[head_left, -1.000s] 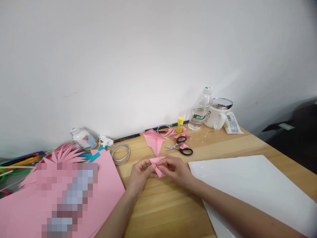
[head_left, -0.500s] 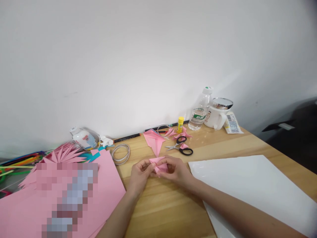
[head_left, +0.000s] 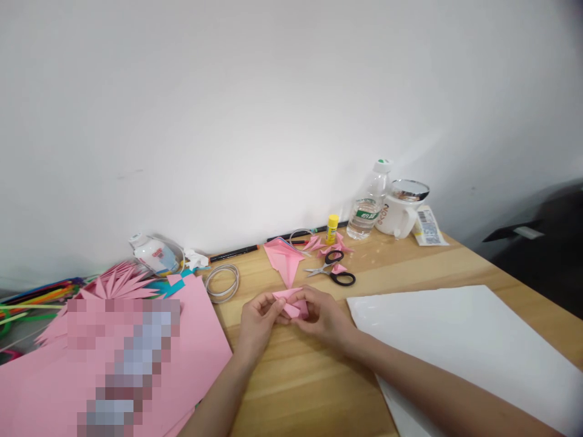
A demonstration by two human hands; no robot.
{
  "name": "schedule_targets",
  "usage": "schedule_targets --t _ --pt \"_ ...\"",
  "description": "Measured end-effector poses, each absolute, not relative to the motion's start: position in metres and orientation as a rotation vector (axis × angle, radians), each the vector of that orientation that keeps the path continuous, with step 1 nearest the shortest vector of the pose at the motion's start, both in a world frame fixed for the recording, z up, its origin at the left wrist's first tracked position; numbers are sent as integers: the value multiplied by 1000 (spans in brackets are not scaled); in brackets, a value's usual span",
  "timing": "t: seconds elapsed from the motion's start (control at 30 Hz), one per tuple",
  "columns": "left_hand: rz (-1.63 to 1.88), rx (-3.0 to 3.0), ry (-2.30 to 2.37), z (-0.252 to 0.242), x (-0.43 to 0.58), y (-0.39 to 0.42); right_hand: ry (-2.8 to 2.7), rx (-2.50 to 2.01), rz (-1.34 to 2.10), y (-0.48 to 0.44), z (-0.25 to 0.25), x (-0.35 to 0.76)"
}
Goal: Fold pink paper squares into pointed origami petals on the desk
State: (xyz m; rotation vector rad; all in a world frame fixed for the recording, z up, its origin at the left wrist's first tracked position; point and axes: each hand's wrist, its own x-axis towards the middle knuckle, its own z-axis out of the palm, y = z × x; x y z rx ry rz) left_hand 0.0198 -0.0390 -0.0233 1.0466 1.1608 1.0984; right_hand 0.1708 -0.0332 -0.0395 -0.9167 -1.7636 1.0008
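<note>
A small folded piece of pink paper (head_left: 291, 309) is held between my two hands over the wooden table. My left hand (head_left: 262, 315) pinches its left edge, thumb on top. My right hand (head_left: 321, 312) grips the upper and right side, with the index finger pressing on the folds. Just beyond my fingers lies a larger folded pink paper piece (head_left: 285, 261), its tip pointing toward me. Scissors (head_left: 331, 268) with black handles rest to its right, blades pointing left. Several small pink folded pieces (head_left: 334, 244) lie behind the scissors.
Pink sheets (head_left: 200, 334) cover the table's left side. A white board (head_left: 455, 340) lies at the right, under my right forearm. Along the wall stand a yellow glue stick (head_left: 332, 229), a water bottle (head_left: 367, 203) and a white mug (head_left: 394, 215). A coiled ring (head_left: 222, 283) lies left of centre.
The pink paper's folds have shifted between my fingers, and a flap now lies lower across its front. My right thumb has moved slightly. Other things have stayed in place.
</note>
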Motion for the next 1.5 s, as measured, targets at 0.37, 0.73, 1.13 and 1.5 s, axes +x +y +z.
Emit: schedule_targets --t 0.37,0.73,1.13,1.5 --pt "1125 1023 1199 -21 19 -38 -1658 -925 1163 -32 -44 172" --pt "1101 1071 1165 -18 19 -39 -1603 -898 1203 -32 -43 173" --pt "1095 1074 1147 -21 19 -40 -1564 -968 1273 -30 -45 174" --pt "1073 982 1044 -25 15 -39 -1547 -983 1296 -30 -38 176"
